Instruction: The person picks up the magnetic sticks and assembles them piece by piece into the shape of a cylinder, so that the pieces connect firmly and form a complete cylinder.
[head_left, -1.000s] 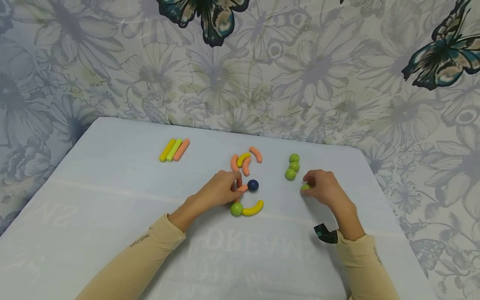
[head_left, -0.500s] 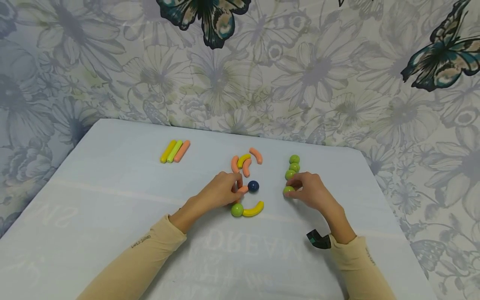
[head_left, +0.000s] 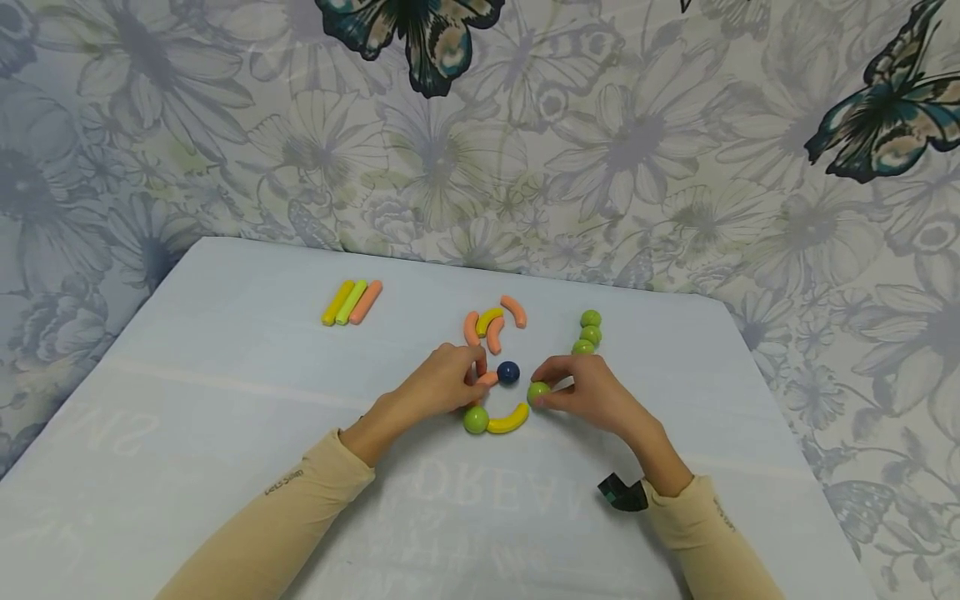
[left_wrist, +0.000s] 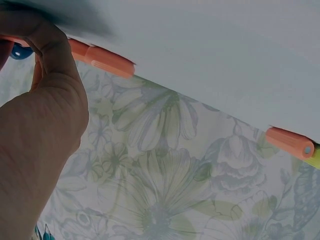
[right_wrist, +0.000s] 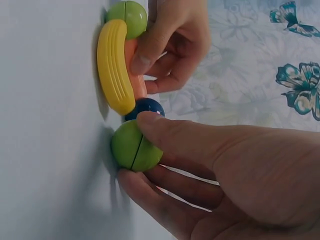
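Pinching green ball (head_left: 538, 393) w/ my R hand (head_left: 591, 392), nr yellow pc (head_left: 508, 418); L hand (head_left: 444, 379) pinches orange pc (head_left: 487, 379). Looks part done: gap by blue ball (head_left: 508, 372) unfilled, 3 far green balls (head_left: 591, 335) unused.

with the blue ball (head_left: 508, 372) as your clock centre in the head view, you see a smooth, glossy shell; at four, the green ball (right_wrist: 131, 146) you pinch looks like shiny hard plastic, its curve broken by a thin seam. at six, the yellow piece (right_wrist: 112, 67) has a satin, plastic look with moulded ridges. at ten, the sticks (head_left: 366, 302) seem smooth. at eight and four, your sleeves (head_left: 266, 517) are matt cloth. the white table covering (head_left: 225, 350) is smooth, faintly sheened; at twelve, the wall covering (head_left: 450, 167) looks matt.
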